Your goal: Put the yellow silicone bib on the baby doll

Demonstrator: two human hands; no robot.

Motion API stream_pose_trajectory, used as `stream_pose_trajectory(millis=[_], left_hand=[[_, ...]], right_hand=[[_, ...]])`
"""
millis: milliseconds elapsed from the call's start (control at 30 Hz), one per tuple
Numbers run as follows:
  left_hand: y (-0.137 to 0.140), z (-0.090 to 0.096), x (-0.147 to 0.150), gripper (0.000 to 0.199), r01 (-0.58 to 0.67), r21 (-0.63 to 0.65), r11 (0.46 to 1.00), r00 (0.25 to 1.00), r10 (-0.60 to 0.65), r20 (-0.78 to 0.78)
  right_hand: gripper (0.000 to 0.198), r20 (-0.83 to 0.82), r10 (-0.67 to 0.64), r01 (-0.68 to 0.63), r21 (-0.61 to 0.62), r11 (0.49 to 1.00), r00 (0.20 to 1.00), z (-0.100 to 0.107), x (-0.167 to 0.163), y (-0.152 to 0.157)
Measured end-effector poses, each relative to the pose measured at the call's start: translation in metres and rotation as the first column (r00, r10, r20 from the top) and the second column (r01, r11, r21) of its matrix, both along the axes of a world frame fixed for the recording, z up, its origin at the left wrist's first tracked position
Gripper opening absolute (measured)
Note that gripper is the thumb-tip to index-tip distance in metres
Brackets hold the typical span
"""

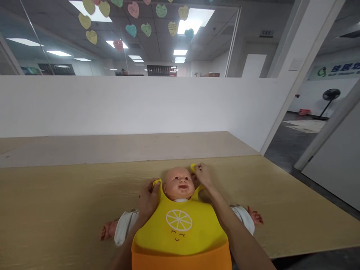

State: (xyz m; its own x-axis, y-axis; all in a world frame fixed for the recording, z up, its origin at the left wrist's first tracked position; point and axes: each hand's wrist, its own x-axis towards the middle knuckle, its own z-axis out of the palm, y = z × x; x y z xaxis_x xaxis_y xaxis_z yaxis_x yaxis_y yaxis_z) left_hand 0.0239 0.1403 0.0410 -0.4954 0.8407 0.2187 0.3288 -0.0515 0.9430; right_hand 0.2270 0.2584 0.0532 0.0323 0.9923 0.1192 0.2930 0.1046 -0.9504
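A baby doll in white sleeves lies face up on the wooden table, its arms spread to both sides. Over its chest rests a yellow bib with a lemon slice and a smiling face printed on it; an orange pocket runs along its lower edge. Left of the doll's head, my left hand pinches one neck strap of the bib. My right hand grips the other strap by its yellow end, on the right side of the head. Both straps stand apart from each other.
Behind the table rises a white partition with glass above it, where heart-shaped paper notes are stuck. To the right, past a white post, are a doorway, a black standing fan and a red basin.
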Motion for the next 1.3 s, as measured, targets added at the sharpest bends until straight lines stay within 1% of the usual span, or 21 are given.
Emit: stream_pose_trajectory(millis=[67,133,233,300,400,433,467,533,567,600,667,733,800,867,933,1033,1100,1133,1200,1300], left_hand=[[-0.001,0.001,-0.001,0.037,-0.016,0.037,0.999,1.000,0.016,0.004],[-0.004,0.006,-0.002,0.036,-0.020,0.069,0.997,1.000,0.020,-0.007],[-0.011,0.016,-0.003,0.034,0.024,0.115,0.993,0.998,-0.017,-0.063],[-0.019,0.025,-0.005,0.031,0.064,0.148,0.987,0.990,-0.044,-0.132],[-0.035,0.039,-0.007,0.025,0.105,0.222,0.969,0.961,-0.042,-0.272],[-0.041,0.044,-0.007,0.023,0.133,0.254,0.958,0.946,-0.047,-0.320],[-0.048,0.048,-0.006,0.021,0.175,0.281,0.944,0.927,-0.062,-0.370],[-0.061,0.057,-0.002,0.019,0.255,0.326,0.910,0.885,-0.084,-0.458],[-0.067,0.061,0.001,0.019,0.282,0.334,0.899,0.863,-0.086,-0.498],[-0.073,0.064,0.003,0.019,0.293,0.340,0.894,0.844,-0.075,-0.531],[-0.084,0.068,0.008,0.020,0.291,0.374,0.881,0.817,-0.025,-0.576],[-0.091,0.070,0.013,0.020,0.306,0.413,0.858,0.791,0.012,-0.612],[-0.096,0.071,0.017,0.018,0.328,0.442,0.835,0.774,0.031,-0.632],[-0.097,0.071,0.020,0.017,0.331,0.440,0.835,0.773,0.027,-0.634],[-0.097,0.070,0.021,0.020,0.331,0.421,0.845,0.782,0.005,-0.624],[-0.095,0.068,0.021,0.023,0.359,0.345,0.867,0.787,-0.083,-0.611],[-0.096,0.065,0.020,0.028,0.399,0.264,0.878,0.793,-0.186,-0.580],[-0.097,0.063,0.021,0.034,0.420,0.227,0.879,0.802,-0.243,-0.545],[-0.101,0.058,0.025,0.047,0.459,0.188,0.868,0.832,-0.346,-0.434],[-0.106,0.050,0.034,0.059,0.477,0.207,0.854,0.873,-0.434,-0.221]], right_hand=[[0.013,-0.117,0.020,-0.014,0.050,0.999,0.993,0.010,0.006,-0.006],[0.022,-0.171,0.057,-0.038,0.114,0.993,0.984,0.021,0.013,-0.015],[0.033,-0.119,0.116,-0.090,0.211,0.973,0.986,0.042,0.022,-0.039],[0.035,-0.064,0.196,-0.176,0.244,0.954,0.978,0.059,0.023,-0.062],[0.032,-0.030,0.384,-0.366,0.246,0.898,0.923,0.082,0.012,-0.105],[0.031,0.008,0.442,-0.429,0.257,0.866,0.897,0.087,0.006,-0.119],[0.030,0.060,0.477,-0.472,0.297,0.830,0.877,0.091,-0.001,-0.132],[0.027,0.193,0.463,-0.501,0.368,0.783,0.865,0.094,-0.015,-0.153],[0.027,0.237,0.434,-0.495,0.401,0.771,0.869,0.093,-0.021,-0.159],[0.028,0.257,0.411,-0.484,0.414,0.771,0.875,0.092,-0.026,-0.164],[0.035,0.220,0.411,-0.465,0.385,0.797,0.885,0.088,-0.030,-0.168],[0.043,0.139,0.460,-0.480,0.300,0.824,0.877,0.085,-0.028,-0.169],[0.042,0.090,0.520,-0.525,0.240,0.817,0.850,0.084,-0.023,-0.169],[0.035,0.073,0.567,-0.567,0.230,0.791,0.820,0.084,-0.017,-0.169],[0.033,0.050,0.597,-0.590,0.245,0.770,0.800,0.085,-0.013,-0.170],[0.036,0.049,0.618,-0.606,0.274,0.747,0.785,0.086,-0.010,-0.172],[0.035,0.102,0.623,-0.620,0.312,0.720,0.775,0.087,-0.008,-0.173],[0.034,0.138,0.610,-0.616,0.335,0.713,0.780,0.088,-0.007,-0.174],[0.031,0.230,0.544,-0.589,0.381,0.713,0.807,0.089,-0.005,-0.176],[0.033,0.397,0.396,-0.551,0.441,0.708,0.828,0.088,-0.002,-0.179]])
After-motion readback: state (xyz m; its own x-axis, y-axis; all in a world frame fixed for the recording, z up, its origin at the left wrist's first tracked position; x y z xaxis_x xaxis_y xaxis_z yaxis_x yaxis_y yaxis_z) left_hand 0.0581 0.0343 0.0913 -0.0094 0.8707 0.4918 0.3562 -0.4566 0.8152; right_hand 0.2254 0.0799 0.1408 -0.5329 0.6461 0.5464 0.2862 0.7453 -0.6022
